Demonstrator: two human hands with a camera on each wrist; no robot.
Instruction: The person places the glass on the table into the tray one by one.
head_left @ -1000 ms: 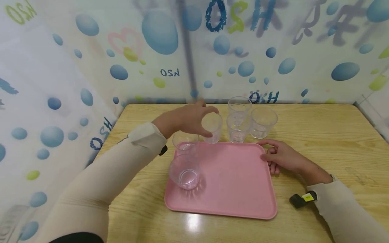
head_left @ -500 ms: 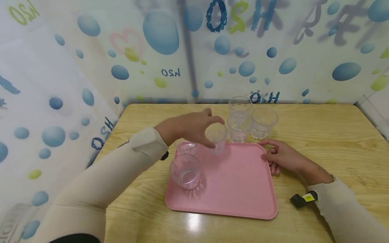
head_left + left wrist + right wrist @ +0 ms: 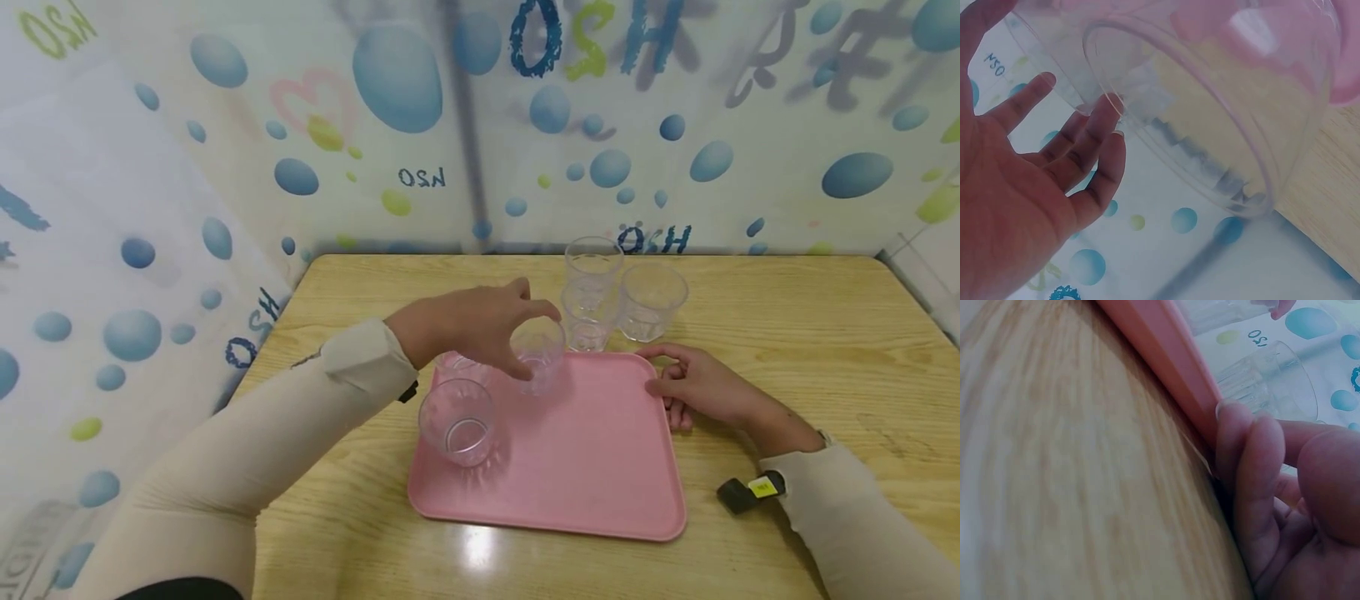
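Thumb and fingers of my left hand (image 3: 480,329) grip a clear plastic cup (image 3: 543,346) from its left side, over the back part of the pink tray (image 3: 585,467). Another clear cup (image 3: 456,425) stands upright on the tray's left side. Behind it a further cup (image 3: 459,367) is partly covered by my left hand and wrist. At the back right corner of the tray, my right hand (image 3: 705,390) holds the rim with curled fingers, also visible in the right wrist view. A large cup rim (image 3: 1210,106) fills much of the left wrist view, close to the fingertips.
Just behind the tray, three more clear cups stand close together: one at the back (image 3: 592,260), one in front (image 3: 588,323) and one at the right (image 3: 652,304). The wooden table (image 3: 810,325) ends against a wall (image 3: 510,150) printed with bubbles.
My left hand has brought the cup from behind the tray toward me and slightly right, onto or just over the tray's back edge area. The right hand stays at the corner.
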